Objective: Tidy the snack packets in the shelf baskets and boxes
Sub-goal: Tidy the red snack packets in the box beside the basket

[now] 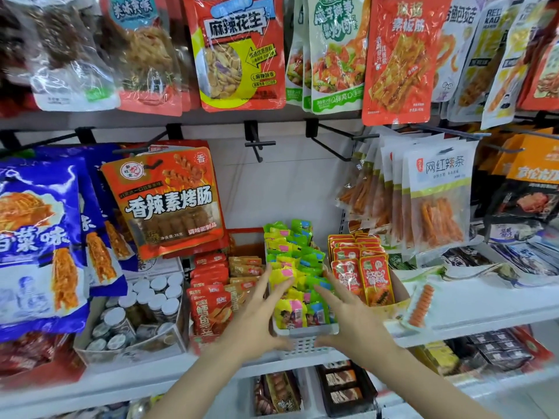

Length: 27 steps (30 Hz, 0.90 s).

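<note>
Both hands reach over a white basket (304, 343) at the shelf (453, 313) front. Left hand (257, 320) spread, fingers on the yellow and green packets (292, 267) inside; thumb at the basket's front wall. Right hand (351, 316) likewise spread, fingers among the packets. Red packets (361, 272) stand just right. Behind, empty hooks (258, 145).

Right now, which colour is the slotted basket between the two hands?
White. The basket shows best in the head view, its only view; the packets inside are yellow, green, pink and blue.
</note>
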### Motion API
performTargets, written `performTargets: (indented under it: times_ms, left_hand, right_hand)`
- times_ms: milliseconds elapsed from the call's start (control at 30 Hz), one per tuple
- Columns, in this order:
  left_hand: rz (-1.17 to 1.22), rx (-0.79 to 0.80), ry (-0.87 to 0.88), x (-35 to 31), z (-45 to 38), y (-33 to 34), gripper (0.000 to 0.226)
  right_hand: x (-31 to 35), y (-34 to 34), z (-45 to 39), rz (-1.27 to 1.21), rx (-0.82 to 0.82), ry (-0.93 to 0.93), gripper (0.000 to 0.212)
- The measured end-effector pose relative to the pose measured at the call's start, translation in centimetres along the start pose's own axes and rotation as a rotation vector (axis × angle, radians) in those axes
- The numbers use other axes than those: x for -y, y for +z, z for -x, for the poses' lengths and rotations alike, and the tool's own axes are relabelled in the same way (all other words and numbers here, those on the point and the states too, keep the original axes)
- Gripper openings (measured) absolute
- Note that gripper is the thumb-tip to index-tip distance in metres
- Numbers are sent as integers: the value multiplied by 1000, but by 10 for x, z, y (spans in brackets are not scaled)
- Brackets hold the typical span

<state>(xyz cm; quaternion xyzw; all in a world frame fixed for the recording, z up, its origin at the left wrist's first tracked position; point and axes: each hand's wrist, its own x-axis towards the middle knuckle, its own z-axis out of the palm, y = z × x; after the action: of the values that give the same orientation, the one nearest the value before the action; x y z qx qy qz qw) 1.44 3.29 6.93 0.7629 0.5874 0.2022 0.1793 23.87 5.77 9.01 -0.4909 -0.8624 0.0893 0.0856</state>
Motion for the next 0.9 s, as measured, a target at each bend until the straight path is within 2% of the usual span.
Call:
performTargets:
  times_ms: [100, 233, 400, 467, 533, 600, 667, 900]
  left_hand:
    - [-18, -39, -4, -3, 0, 5, 115]
    - [16, -34, -6, -5, -6, 11, 114]
    - [-71, -14, 6, -4, -7, 2, 119]
    - [-101, -10, -13, 10, -3, -16, 116]
    - [-112, -59, -88, 30, 8, -37, 97]
    - [-117, -142, -174, 50, 20, -52, 72]
    - [-102, -203, -253, 68, 32, -59, 58]
    - [-3, -229, -382, 105, 57, -46, 64]
  right_hand:
    - [0, 5, -2, -6, -73, 5, 91]
    - [-9, 5, -6, -5, -86, 0, 90]
    - [-6, -2, -9, 27, -107, -15, 90]
    - [6, -10, -13, 8, -187, -48, 76]
    - [27, -12, -24, -86, -242, -115, 55]
    - [53, -11, -39, -159, -209, -146, 40]
    - [79, -5, -55, -207, -145, -148, 36]
    - [135, 34, -100, -180, -19, -128, 34]
